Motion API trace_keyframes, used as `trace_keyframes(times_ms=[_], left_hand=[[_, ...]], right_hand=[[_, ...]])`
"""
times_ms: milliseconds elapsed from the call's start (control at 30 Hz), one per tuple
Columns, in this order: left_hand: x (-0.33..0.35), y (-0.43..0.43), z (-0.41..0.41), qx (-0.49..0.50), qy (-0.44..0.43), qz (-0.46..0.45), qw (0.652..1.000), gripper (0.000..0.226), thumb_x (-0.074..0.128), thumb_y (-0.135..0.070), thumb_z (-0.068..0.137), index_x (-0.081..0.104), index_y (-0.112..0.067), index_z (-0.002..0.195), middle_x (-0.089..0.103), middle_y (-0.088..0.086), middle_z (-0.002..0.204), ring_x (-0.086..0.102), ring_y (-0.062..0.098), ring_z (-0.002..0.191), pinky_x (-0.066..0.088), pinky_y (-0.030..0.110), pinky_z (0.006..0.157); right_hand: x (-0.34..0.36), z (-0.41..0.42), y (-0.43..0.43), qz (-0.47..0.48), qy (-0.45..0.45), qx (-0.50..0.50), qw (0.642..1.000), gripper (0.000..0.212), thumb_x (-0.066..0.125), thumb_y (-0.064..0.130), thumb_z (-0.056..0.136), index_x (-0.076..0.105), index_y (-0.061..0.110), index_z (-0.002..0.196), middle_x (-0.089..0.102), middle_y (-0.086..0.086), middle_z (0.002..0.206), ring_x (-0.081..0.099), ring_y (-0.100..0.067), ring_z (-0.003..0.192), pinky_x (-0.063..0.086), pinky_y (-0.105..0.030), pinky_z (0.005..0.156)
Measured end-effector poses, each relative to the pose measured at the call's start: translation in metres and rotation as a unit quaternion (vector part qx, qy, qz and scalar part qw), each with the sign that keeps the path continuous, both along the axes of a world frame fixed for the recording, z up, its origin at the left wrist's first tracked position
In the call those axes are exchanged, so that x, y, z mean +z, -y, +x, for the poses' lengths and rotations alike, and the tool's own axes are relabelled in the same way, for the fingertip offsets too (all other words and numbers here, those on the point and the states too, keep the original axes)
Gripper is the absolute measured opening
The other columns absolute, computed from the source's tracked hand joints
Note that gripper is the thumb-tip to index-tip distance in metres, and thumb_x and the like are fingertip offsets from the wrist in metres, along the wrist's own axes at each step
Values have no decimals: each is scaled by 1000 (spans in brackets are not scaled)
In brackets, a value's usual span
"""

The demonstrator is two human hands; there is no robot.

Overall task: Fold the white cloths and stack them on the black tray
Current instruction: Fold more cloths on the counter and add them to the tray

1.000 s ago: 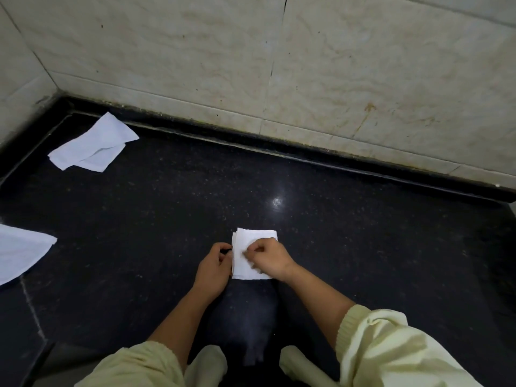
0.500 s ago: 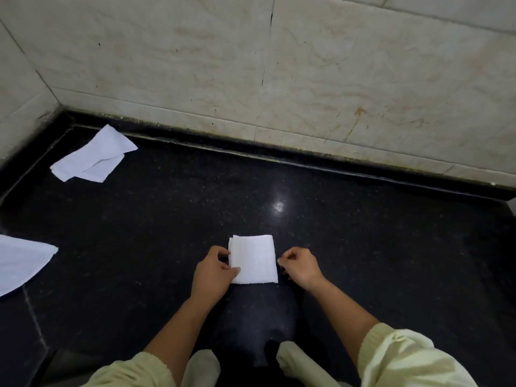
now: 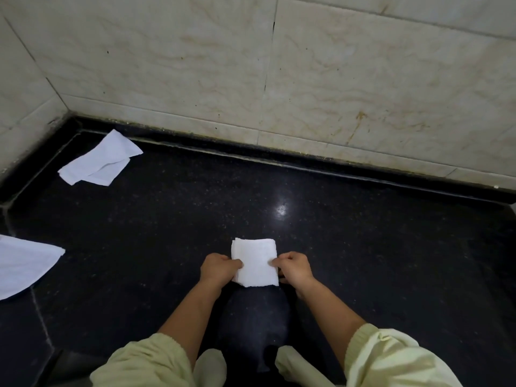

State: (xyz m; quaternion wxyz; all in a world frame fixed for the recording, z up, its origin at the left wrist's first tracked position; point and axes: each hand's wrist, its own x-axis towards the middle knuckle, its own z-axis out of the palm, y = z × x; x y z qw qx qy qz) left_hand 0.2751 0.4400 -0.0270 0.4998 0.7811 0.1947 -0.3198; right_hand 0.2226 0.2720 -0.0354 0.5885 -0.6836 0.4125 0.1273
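Observation:
A small folded white cloth (image 3: 255, 261) lies flat on the black speckled surface (image 3: 363, 247) in front of me. My left hand (image 3: 219, 270) pinches its left edge and my right hand (image 3: 293, 268) pinches its right edge. A loosely crumpled white cloth (image 3: 100, 160) lies at the far left near the wall. Another unfolded white cloth (image 3: 22, 265) reaches in from the left edge. I cannot make out a separate black tray.
A beige tiled wall (image 3: 251, 65) rises behind the surface, with a raised black ledge (image 3: 307, 166) along its base. My pale yellow sleeves (image 3: 385, 358) and a dark reflection fill the bottom of the view.
My right hand lifted off the top of the folded cloth and went to its right side. Both hands now grip the cloth's side edges.

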Motion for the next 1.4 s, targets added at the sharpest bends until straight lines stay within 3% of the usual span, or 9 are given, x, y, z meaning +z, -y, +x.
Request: trace_keyframes(times_ms=[67,167,267,467,633,867,1067,1267,1400], left_hand=[[1,2,3,16,-39,-35,998,28,71,-11,79,51,-8,59,49,5,60,44,15,49,35,22,45],[5,2,3,33,-77,-64,994,25,68,-10,81,51,-8,63,47,4,58,43,14,49,33,19,39],[8,1,2,33,-91,-86,992,8,67,-10,81,60,-7,82,56,5,72,52,15,62,40,22,49],[8,-6,0,10,-132,-142,981,27,65,-8,82,64,-13,109,67,6,100,64,21,87,52,30,67],[12,-1,3,-24,-136,-173,975,30,64,-5,82,64,-13,110,68,9,107,64,22,95,52,30,70],[33,40,5,-93,-119,-214,965,35,63,0,78,63,-15,110,69,9,109,64,22,96,52,32,72],[58,90,-20,-154,-94,-240,954,42,66,-1,76,63,-21,114,72,4,108,67,20,96,52,32,72],[78,159,-75,-175,-78,-286,939,33,63,-9,82,64,-22,112,72,4,105,68,19,91,53,31,71],[87,216,-129,-182,-69,-301,934,34,62,-8,81,65,-22,111,71,5,103,67,20,91,51,35,81]], right_hand=[[4,-1,0,59,1,-29,998,16,68,9,80,63,2,94,70,-21,103,65,-26,84,55,-37,71],[10,-3,2,112,-3,-54,992,29,66,9,80,63,-3,107,69,-16,97,64,-24,82,52,-31,63],[14,-6,3,149,-6,-69,986,31,64,10,81,63,0,111,69,-12,96,65,-23,83,51,-29,60],[16,-13,3,179,-5,-78,981,32,62,7,81,62,0,112,69,-16,106,67,-25,88,54,-30,61],[26,-23,14,191,16,-86,978,17,61,3,82,64,5,98,70,-12,99,66,-23,86,54,-30,62],[48,-42,48,188,65,-107,974,12,62,4,79,63,13,87,67,-5,85,63,-19,77,51,-27,64],[70,-78,100,181,108,-108,972,20,61,5,77,65,14,94,62,-5,86,60,-18,77,51,-25,61],[88,-147,166,173,155,-131,964,24,62,3,76,66,10,98,66,-10,95,62,-25,88,55,-32,68],[101,-204,217,160,171,-147,961,26,61,1,77,65,11,101,67,-9,96,65,-24,84,55,-30,60]])
